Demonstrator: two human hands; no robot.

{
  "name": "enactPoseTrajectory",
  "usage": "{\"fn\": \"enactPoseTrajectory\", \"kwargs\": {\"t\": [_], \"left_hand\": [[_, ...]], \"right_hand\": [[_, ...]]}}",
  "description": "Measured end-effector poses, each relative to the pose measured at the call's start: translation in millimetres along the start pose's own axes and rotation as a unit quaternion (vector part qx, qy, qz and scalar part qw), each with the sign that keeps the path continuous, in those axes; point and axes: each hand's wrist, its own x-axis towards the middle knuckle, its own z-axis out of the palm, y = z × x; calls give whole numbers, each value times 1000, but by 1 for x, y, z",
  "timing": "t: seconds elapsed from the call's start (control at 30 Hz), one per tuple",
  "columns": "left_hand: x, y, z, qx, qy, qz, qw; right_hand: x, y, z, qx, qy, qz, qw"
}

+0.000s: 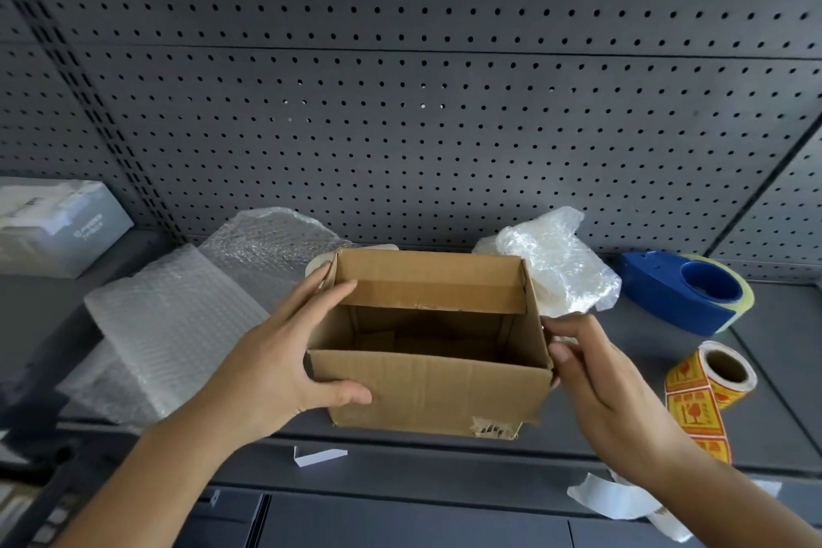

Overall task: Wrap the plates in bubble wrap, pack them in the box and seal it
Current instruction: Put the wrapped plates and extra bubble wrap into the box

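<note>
The open-topped brown cardboard box [427, 387] stands empty on the dark grey shelf [778, 325], far flap tucked inside; the left hand [284, 352] clasps its near-left corner, thumb on the front wall; the right hand [609, 387] pinches the right wall, likely squaring it for loading; a crumpled clear bubble-wrap bundle [556, 263], probably a plate, waits just behind; the blue tape dispenser [685, 294] lies within reach.
</note>
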Motion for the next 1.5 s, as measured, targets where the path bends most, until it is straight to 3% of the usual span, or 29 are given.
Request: {"fn": "enactPoseTrajectory", "kwargs": {"t": [0.13,0.23,0.33,0.43,0.5,0.63,0.73,0.87,0.93,1.0,1.1,1.17,1.27,1.37,1.5], "left_hand": [[-1,-7,6,3,30,4,1000],[-1,-6,5,-1,22,0,1000],[-2,-1,4,-4,17,-13,1000],[-2,-1,4,-5,30,-4,1000],[-2,0,3,3,36,-5,999],[-3,4,3,16,37,-5,999],[-6,4,3,25,43,-5,999],[-9,3,6,33,56,-3,998],[-11,1,7,39,71,1,997],[-12,-1,8,47,79,10,996],[-15,-4,8,49,76,8,996],[-16,-5,9,52,76,7,996],[-16,-5,9,49,87,0,995],[-18,-6,7,49,101,-10,994],[-24,-10,2,53,115,-24,992]], "right_hand": [[2,-2,-6,-9,-16,8,1000],[13,-4,-24,-112,-18,33,993],[34,-11,-48,-287,93,-14,953],[60,-32,-51,-307,153,-88,935],[78,-44,-43,-306,76,-143,938],[102,-61,-20,-399,-143,-116,898],[109,-66,-6,-480,-142,-138,855],[108,-64,3,-523,-128,-170,826],[107,-66,0,-503,-113,-177,839],[115,-67,-12,-417,-108,-162,888],[145,-61,-32,-227,-94,-63,967],[166,-53,-35,-150,-80,-8,985],[186,-42,-21,-167,-58,0,984],[190,-42,-5,-263,-39,-65,962],[181,-48,11,-300,-172,-80,935]]}}
